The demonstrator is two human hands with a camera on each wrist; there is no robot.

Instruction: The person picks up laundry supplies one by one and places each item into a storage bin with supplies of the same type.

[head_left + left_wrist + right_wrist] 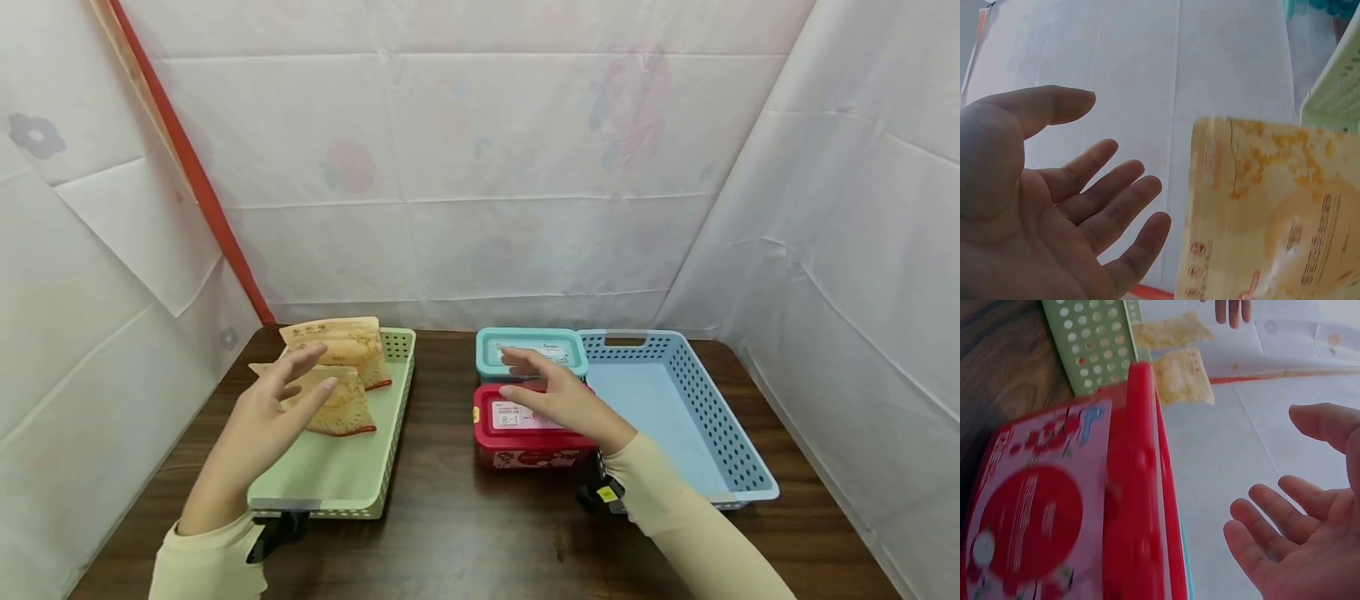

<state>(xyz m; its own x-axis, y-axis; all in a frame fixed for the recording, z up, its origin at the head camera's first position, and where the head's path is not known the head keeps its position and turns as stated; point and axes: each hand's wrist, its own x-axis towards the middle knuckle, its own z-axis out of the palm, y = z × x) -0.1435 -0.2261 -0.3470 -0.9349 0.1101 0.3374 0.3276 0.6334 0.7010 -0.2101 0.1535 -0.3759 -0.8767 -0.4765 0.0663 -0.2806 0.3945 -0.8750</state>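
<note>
My left hand (262, 417) hovers over the left part of the green basket (337, 487), fingers spread and relaxed, holding nothing. Near it in that basket stand two yellow printed pouches: the front pouch (341, 404) and the back pouch (345, 346). In the left wrist view a pouch (1260, 212) stands apart from the fingertips. Above the red lidded box (525, 437) is my right hand (562, 400), fingers loosely extended and nothing in them. Behind the red box sits a teal-lidded box (491, 350), partly hidden by the hand. The right wrist view shows the red box (1132, 506) beside the hand.
At the right lies a blue basket (645, 392) with perforated sides, next to the two boxes. Everything stands on a dark wooden table (442, 517). White patterned sheets (450, 167) hang behind and at both sides, with a red strip (195, 167) at the left.
</note>
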